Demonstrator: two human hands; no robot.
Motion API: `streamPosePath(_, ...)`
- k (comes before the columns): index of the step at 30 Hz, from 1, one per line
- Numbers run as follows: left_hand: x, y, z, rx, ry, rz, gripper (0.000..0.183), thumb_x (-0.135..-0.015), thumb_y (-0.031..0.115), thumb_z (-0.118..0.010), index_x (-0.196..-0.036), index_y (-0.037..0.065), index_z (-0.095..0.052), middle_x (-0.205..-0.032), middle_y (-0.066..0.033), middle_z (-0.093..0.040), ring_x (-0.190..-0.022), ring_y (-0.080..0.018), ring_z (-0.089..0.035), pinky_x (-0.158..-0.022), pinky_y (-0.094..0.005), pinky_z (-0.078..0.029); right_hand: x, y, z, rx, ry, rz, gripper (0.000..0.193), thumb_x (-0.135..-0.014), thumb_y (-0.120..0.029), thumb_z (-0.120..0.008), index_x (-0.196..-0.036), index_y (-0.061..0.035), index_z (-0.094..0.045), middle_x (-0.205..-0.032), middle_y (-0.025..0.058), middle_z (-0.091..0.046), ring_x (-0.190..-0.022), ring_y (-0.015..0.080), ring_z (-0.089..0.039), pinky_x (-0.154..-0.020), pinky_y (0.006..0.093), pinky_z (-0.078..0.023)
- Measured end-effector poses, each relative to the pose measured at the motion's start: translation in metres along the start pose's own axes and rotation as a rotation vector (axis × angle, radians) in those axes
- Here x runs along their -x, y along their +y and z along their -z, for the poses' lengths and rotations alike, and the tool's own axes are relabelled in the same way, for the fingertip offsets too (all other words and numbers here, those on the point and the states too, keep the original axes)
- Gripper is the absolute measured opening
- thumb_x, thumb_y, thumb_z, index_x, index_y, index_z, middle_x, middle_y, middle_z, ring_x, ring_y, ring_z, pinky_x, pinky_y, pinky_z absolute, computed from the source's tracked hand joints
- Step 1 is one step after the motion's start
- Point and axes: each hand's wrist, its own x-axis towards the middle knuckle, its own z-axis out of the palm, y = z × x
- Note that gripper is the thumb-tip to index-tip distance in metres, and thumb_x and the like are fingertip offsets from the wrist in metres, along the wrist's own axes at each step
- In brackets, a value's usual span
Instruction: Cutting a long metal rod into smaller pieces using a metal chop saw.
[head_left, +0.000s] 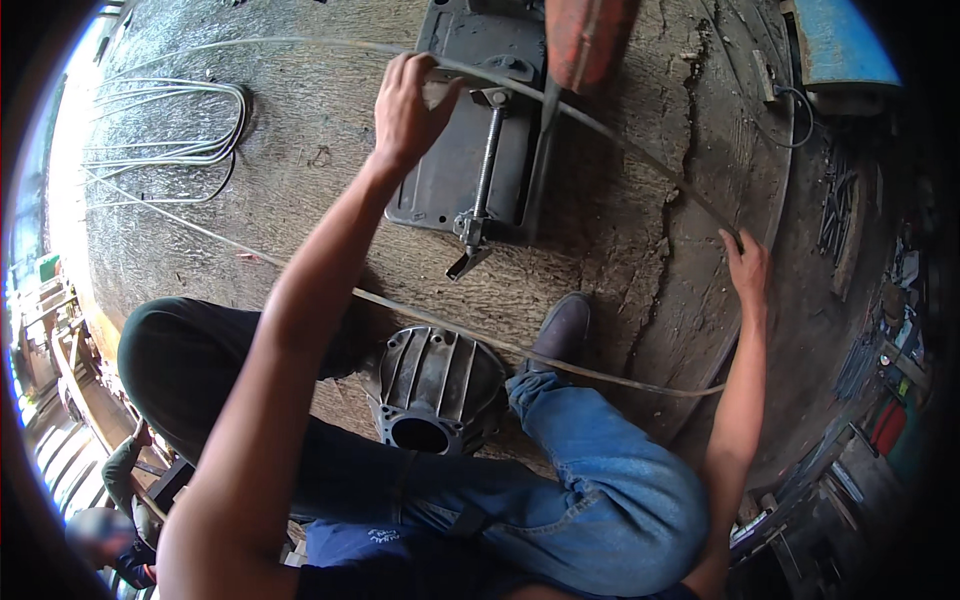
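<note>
A long thin metal rod [640, 155] arcs across the grey metal base [425, 185] of a bench machine. My left hand [408, 112] has its fingers curled over the rod at the back of the base, with the thumb apart. Farther right, my right hand [747, 265] grips the rod, fingers closed round it. A clamp with a threaded screw [488, 160] lies along the base, just under the rod. Above it hangs a red-orange machine part [592, 40], blurred. A second rod length [450, 325] crosses in front of my legs; whether it joins the first is hidden by my right forearm.
A ribbed metal housing [430, 370] with a round hole sits between my legs. Bent rods [235, 110] lie at the left. A blue metal object [845, 45] stands at the far right, above scattered metal pieces [840, 205]. Another person [125, 555] is at lower left.
</note>
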Motion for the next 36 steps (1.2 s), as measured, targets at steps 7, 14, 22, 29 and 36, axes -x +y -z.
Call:
streamPosePath(7,0.049,0.009,-0.024,0.803,-0.192,0.838,0.031,-0.091,0.019,-0.068,-0.112,-0.003,-0.066,-0.100,-0.0086,-0.070,-0.097,-0.0138,-0.064,-0.085,-0.0263,-0.050,-0.014,0.024,-0.003,-0.024,-0.096,-0.135,0.046,-0.092,-0.042,-0.061,-0.082,0.0023,-0.057,-0.066,0.0243,-0.051,-0.062,0.0441,-0.047,-0.054,0.0456,-0.036)
streamPosePath(14,0.032,0.033,-0.065,1.032,0.104,1.186,0.024,-0.084,0.009,-0.073,-0.100,-0.008,-0.069,-0.092,-0.0109,-0.071,-0.080,-0.0147,-0.067,-0.075,-0.0241,-0.053,-0.008,0.020,-0.007,-0.075,0.000,0.007,0.043,-0.093,-0.039,-0.062,-0.083,0.0028,-0.059,-0.066,0.0238,-0.051,-0.060,0.0419,-0.044,-0.053,0.0446,-0.034)
streamPosePath(22,0.024,0.034,-0.089,0.913,0.201,1.088,0.030,-0.082,0.018,-0.076,-0.097,-0.005,-0.066,-0.089,-0.0108,-0.069,-0.079,-0.0153,-0.064,-0.073,-0.0280,-0.051,-0.012,0.021,-0.008,-0.039,-0.078,-0.045,0.041,-0.093,-0.035,-0.062,-0.083,0.0048,-0.057,-0.067,0.0240,-0.051,-0.060,0.0416,-0.045,-0.055,0.0443,-0.035)
streamPosePath(29,0.021,0.044,-0.091,0.761,0.098,1.074,0.052,-0.071,0.025,-0.082,-0.107,0.000,-0.053,-0.099,-0.0109,-0.061,-0.091,-0.0192,-0.059,-0.084,-0.0317,-0.048,-0.004,0.012,-0.003,-0.150,0.070,0.077,0.044,-0.093,-0.037,-0.062,-0.083,0.0052,-0.057,-0.070,0.0262,-0.053,-0.065,0.0453,-0.048,-0.058,0.0474,-0.036)
streamPosePath(36,0.025,0.049,-0.095,0.685,0.109,1.029,0.048,-0.070,0.023,-0.075,-0.108,0.001,-0.054,-0.102,-0.0133,-0.061,-0.097,-0.0228,-0.060,-0.089,-0.0333,-0.046,-0.002,0.013,-0.004,-0.153,-0.022,-0.009,0.044,-0.093,-0.038,-0.062,-0.087,0.0057,-0.059,-0.075,0.0266,-0.057,-0.069,0.0486,-0.050,-0.061,0.0494,-0.038)
